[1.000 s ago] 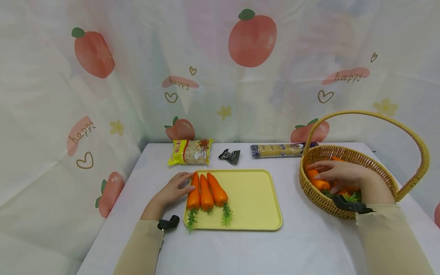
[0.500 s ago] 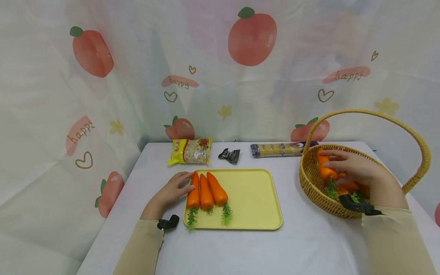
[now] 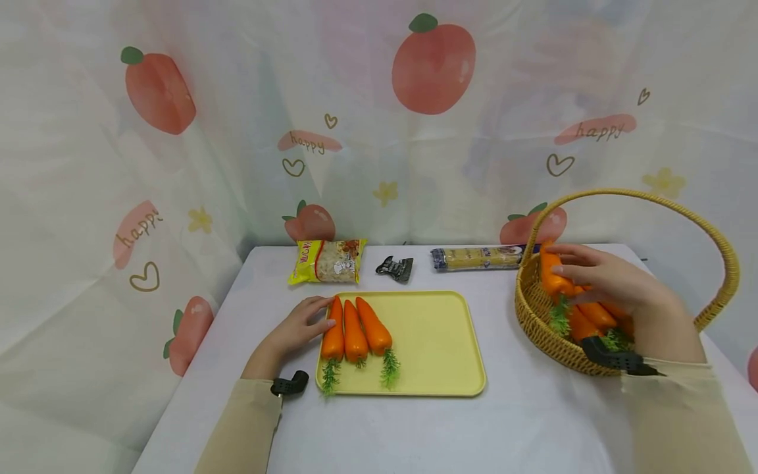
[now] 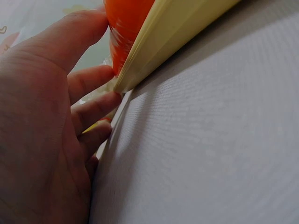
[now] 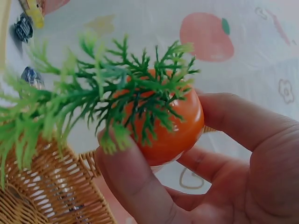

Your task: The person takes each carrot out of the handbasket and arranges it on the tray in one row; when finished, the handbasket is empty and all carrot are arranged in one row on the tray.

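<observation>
My right hand (image 3: 616, 280) holds a carrot (image 3: 553, 271) between thumb and fingers, over the left part of a wicker basket (image 3: 535, 322). In the right wrist view the carrot's orange crown (image 5: 180, 126) faces the camera, with its feathery green top (image 5: 100, 95) spreading left. Several more carrots (image 3: 595, 315) lie in the basket, partly behind the hand. Three carrots (image 3: 355, 332) lie side by side on a yellow tray (image 3: 438, 345). At the tray's left edge rests my left hand (image 3: 303, 326), fingertips at the rim (image 4: 145, 58) and thumb against the outermost carrot (image 4: 125, 28).
Behind the tray lie a yellow food packet (image 3: 328, 261), a small dark packet (image 3: 395, 268) and a long noodle packet (image 3: 476, 258). A tall handle (image 3: 628, 193) arches over the basket. A printed curtain (image 3: 355, 79) rises behind the white table (image 3: 414, 434).
My right hand has taken hold of a carrot inside the basket and raised it up toward the far rim. The left hand and the tray have stayed in place.
</observation>
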`<state>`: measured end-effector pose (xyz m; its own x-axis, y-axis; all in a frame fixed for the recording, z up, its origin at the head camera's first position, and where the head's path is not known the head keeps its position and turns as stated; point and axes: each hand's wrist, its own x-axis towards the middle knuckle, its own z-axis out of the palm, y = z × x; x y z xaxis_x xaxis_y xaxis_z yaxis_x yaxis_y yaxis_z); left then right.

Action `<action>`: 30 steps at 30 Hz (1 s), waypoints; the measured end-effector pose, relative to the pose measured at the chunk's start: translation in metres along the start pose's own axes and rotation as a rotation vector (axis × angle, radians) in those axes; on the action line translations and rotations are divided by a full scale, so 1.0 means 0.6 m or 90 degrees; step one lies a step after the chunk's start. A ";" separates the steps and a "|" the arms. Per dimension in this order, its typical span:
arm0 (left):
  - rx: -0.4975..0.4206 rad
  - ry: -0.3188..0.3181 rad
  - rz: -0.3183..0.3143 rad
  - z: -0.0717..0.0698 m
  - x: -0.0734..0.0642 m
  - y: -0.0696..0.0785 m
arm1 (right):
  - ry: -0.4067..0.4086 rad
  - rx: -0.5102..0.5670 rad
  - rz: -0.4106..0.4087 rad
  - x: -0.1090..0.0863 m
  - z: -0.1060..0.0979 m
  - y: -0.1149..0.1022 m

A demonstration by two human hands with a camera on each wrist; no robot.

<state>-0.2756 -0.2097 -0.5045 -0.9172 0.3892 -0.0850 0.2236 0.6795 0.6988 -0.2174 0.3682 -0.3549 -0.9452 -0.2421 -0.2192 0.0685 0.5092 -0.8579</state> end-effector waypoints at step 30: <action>-0.005 0.001 -0.001 -0.001 -0.001 0.004 | -0.053 0.005 -0.049 0.028 0.118 -0.071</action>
<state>-0.2746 -0.2088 -0.5026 -0.9181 0.3871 -0.0857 0.2189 0.6751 0.7046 -0.2133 0.2841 -0.3551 -0.9181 -0.3480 -0.1895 -0.0005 0.4793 -0.8776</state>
